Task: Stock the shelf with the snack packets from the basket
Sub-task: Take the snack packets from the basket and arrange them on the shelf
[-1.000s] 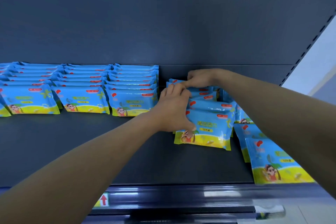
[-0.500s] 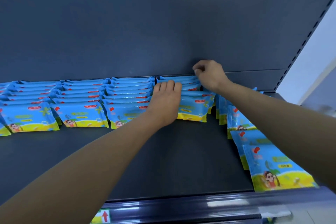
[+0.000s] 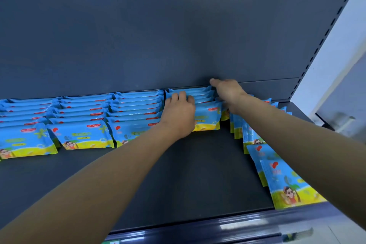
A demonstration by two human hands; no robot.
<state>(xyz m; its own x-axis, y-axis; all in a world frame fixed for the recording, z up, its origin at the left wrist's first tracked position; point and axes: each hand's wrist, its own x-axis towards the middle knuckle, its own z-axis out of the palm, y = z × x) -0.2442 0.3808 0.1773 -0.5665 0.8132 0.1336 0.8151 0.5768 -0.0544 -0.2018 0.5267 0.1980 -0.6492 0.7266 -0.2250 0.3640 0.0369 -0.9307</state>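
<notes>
Three full rows of blue-and-yellow snack packets (image 3: pixel 83 136) stand side by side on the dark shelf (image 3: pixel 188 174), running back to the back panel (image 3: pixel 178 35). Just right of them sits a shorter fourth row (image 3: pixel 208 119). The left hand (image 3: pixel 179 114) lies on it, fingers curled over the packets' top edges. The right hand (image 3: pixel 227 92) reaches to that row's rear right corner; whether its fingers grip anything cannot be told. Several loose packets (image 3: pixel 287 184) lie overlapping along the shelf's right side.
</notes>
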